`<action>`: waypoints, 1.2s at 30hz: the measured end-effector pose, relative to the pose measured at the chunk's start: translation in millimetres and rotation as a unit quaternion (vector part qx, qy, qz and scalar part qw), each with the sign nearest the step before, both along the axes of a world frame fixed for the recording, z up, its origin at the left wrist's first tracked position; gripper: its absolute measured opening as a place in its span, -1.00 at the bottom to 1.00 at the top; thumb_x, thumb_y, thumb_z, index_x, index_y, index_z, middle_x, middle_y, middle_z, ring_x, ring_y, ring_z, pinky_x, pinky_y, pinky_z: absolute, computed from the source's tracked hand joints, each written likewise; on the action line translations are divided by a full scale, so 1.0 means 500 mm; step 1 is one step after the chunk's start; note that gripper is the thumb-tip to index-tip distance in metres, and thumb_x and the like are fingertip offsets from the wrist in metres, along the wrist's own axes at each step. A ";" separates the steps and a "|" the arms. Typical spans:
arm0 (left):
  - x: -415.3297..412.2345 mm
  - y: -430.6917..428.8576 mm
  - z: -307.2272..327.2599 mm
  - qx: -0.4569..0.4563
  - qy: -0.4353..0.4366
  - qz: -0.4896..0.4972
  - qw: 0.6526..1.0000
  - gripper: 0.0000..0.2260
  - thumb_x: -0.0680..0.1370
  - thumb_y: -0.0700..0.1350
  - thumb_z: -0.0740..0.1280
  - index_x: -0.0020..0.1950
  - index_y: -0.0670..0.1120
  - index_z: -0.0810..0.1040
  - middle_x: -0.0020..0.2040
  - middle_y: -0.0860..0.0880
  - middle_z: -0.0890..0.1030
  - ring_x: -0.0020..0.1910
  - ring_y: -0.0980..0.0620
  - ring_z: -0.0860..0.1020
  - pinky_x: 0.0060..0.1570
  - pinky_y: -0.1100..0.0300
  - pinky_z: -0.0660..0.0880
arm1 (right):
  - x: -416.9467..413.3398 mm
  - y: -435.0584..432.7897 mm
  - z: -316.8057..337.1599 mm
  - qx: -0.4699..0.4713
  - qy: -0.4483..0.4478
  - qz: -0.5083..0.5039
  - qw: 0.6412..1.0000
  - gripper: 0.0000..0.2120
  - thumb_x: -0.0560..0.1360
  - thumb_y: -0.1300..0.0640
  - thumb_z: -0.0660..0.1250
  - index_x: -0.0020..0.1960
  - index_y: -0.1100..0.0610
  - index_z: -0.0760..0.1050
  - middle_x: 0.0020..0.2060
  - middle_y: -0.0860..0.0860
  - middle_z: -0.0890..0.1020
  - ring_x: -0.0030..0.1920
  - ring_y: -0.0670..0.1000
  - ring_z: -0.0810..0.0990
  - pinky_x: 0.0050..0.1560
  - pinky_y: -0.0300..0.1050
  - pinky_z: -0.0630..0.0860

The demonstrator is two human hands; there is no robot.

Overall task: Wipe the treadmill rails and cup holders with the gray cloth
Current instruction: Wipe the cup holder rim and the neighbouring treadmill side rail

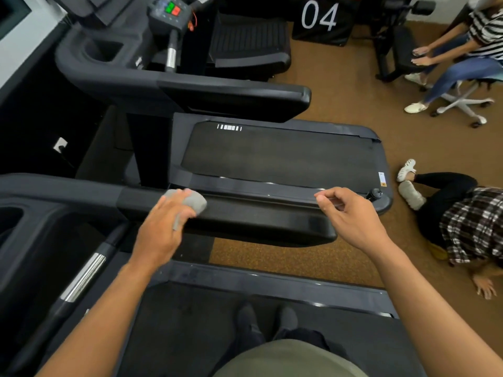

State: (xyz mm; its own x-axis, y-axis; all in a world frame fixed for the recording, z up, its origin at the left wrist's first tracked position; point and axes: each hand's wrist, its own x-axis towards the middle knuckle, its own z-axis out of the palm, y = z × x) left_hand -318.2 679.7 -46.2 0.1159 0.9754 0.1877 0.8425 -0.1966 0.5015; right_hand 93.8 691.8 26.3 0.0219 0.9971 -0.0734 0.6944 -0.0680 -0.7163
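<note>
My left hand (163, 227) grips the bunched gray cloth (194, 201) and presses it on the black side rail (258, 221) of the treadmill I stand on, near where the rail joins the console. My right hand (351, 216) hovers over the rail's far end with fingers loosely curled, holding nothing. A cup holder recess (11, 219) sits in the console at the far left.
A second treadmill (272, 156) stands beside mine, with its own rail (231, 96) and cup holder (104, 51). A person in a plaid shirt (468, 221) crouches on the brown floor at right. Another person (462, 50) sits on a stool at upper right.
</note>
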 end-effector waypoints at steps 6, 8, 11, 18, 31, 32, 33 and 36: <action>0.002 0.042 0.028 -0.054 -0.031 0.247 0.967 -0.57 0.74 -0.02 0.21 0.62 0.00 0.34 0.63 -0.18 0.35 0.63 -0.29 0.22 0.60 -0.26 0.19 | 0.024 -0.008 -0.017 -0.026 0.017 0.011 0.999 -0.84 0.64 -0.05 0.34 0.11 -0.04 0.67 0.04 -0.17 0.71 0.10 -0.14 0.66 0.17 -0.11 0.56; 0.069 0.051 0.027 -0.061 -0.037 0.277 0.958 -0.57 0.75 -0.05 0.18 0.64 0.00 0.33 0.66 -0.22 0.28 0.68 -0.29 0.11 0.61 -0.29 0.14 | 0.042 -0.002 -0.024 -0.031 0.022 0.012 0.999 -0.84 0.64 -0.06 0.34 0.10 -0.06 0.67 0.03 -0.17 0.72 0.09 -0.15 0.66 0.17 -0.09 0.57; 0.205 0.037 0.016 -0.030 -0.057 0.270 0.961 -0.63 0.74 -0.10 0.19 0.56 0.04 0.45 0.58 -0.16 0.41 0.62 -0.23 0.23 0.51 -0.29 0.32 | 0.063 0.022 -0.033 -0.040 0.024 0.039 0.998 -0.84 0.64 -0.08 0.33 0.10 -0.09 0.66 0.03 -0.19 0.71 0.09 -0.17 0.65 0.09 -0.15 0.55; 0.595 -0.047 -0.020 0.034 -0.077 0.029 0.996 -0.65 0.70 -0.16 0.26 0.48 0.06 0.50 0.42 0.10 0.52 0.49 -0.03 0.39 0.56 -0.17 0.26 | 0.104 0.108 -0.026 -0.032 0.005 0.139 0.990 -0.82 0.65 -0.06 0.33 0.07 -0.04 0.68 -0.03 -0.18 0.70 -0.03 -0.29 0.60 -0.08 -0.45 0.40; 0.287 -0.072 -0.051 0.033 -0.024 0.233 0.972 -0.45 0.62 -0.30 0.16 0.56 0.11 0.42 0.62 0.08 0.37 0.68 0.12 0.15 0.68 -0.20 -0.03 | 0.078 0.154 -0.042 -0.069 0.017 0.294 0.953 -0.85 0.64 -0.06 0.33 0.08 -0.09 0.67 0.00 -0.23 0.71 0.04 -0.23 0.65 0.13 -0.12 0.59; 0.238 -0.063 -0.048 0.015 -0.023 0.273 0.962 -0.46 0.65 -0.29 0.16 0.58 0.13 0.40 0.64 0.06 0.35 0.69 0.10 0.14 0.68 -0.21 -0.05 | 0.072 0.151 -0.046 -0.071 0.016 0.305 0.950 -0.86 0.64 -0.06 0.33 0.08 -0.10 0.67 0.00 -0.23 0.70 0.05 -0.21 0.65 0.14 -0.12 0.59; 0.192 -0.054 -0.049 -0.004 -0.018 0.308 0.951 -0.48 0.69 -0.28 0.16 0.59 0.13 0.40 0.65 0.02 0.34 0.70 0.07 0.13 0.68 -0.21 -0.07 | 0.066 0.149 -0.050 -0.073 0.015 0.315 0.946 -0.87 0.64 -0.06 0.34 0.07 -0.11 0.67 0.00 -0.23 0.70 0.06 -0.21 0.65 0.15 -0.11 0.59; 0.109 -0.024 -0.029 -0.061 -0.054 0.386 0.919 -0.58 0.76 -0.11 0.11 0.60 0.19 0.37 0.70 -0.02 0.23 0.72 -0.02 0.01 0.69 -0.11 -0.11 | 0.054 0.145 -0.062 -0.078 0.010 0.332 0.940 -0.89 0.63 -0.08 0.34 0.05 -0.15 0.65 0.01 -0.25 0.69 0.07 -0.23 0.63 0.16 -0.14 0.58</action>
State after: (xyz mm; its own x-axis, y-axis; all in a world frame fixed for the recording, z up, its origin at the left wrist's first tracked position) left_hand -263.8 667.7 -60.8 -0.6319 0.7740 0.0413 0.6519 0.5019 0.5684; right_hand 120.9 764.3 -4.5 -0.6044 0.7676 -0.2132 0.6074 0.2708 -0.7469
